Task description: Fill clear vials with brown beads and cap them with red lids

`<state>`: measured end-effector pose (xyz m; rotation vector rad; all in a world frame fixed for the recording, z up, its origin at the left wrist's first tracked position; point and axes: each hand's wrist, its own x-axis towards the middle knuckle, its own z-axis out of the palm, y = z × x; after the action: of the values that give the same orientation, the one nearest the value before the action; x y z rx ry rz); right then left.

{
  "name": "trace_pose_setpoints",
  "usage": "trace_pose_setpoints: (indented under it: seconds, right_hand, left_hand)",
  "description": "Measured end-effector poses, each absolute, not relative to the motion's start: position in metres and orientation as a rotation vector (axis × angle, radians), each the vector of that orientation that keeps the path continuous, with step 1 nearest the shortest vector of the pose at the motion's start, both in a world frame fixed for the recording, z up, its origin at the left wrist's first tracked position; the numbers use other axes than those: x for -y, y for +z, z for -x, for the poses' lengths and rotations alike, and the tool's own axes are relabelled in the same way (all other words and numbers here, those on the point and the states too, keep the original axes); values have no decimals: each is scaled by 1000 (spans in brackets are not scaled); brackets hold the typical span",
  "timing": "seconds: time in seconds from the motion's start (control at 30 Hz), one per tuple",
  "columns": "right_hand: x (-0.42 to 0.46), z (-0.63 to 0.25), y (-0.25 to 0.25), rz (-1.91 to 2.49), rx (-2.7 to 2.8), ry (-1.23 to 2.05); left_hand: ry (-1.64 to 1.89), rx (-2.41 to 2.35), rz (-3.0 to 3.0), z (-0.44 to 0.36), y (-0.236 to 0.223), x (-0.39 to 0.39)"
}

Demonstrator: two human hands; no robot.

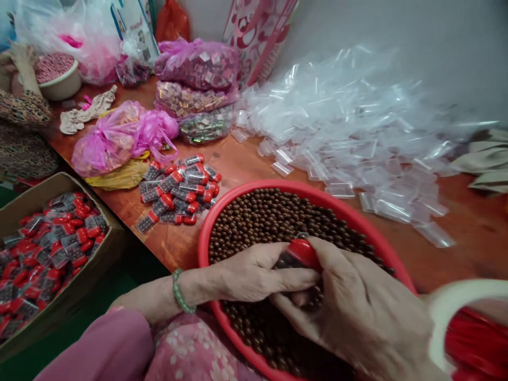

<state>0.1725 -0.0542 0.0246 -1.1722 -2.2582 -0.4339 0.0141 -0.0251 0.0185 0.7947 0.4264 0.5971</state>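
Observation:
A red basin (254, 186) full of small brown beads (273, 217) rests on my lap at the table's edge. My left hand (250, 272), with a green bead bracelet at the wrist, and my right hand (357, 312) meet over the beads. Both are closed on a small vial with a red cap (304, 253); the vial's body is mostly hidden by my fingers. A heap of filled red-capped vials (178, 190) lies on the table just beyond the basin.
A cardboard box (24, 198) of red-capped vials stands at lower left. Clear plastic sleeves (349, 132) are piled at the back right. Pink bags (123, 135), stacked packets (194, 90) and a white bowl (59, 84) crowd the far left. A white container of red caps (472, 328) sits at lower right.

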Motion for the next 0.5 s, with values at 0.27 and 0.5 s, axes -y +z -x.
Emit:
trace_pose_setpoints:
  seconds: [0.27,0.5]
  right_hand:
    - [61,-158,47,1173,2369,-143]
    - [28,-230,15,1616,2153,437]
  left_hand:
    - [683,-743,-1311,25,45,33]
    - [959,-1706,-2005,102,1,-42]
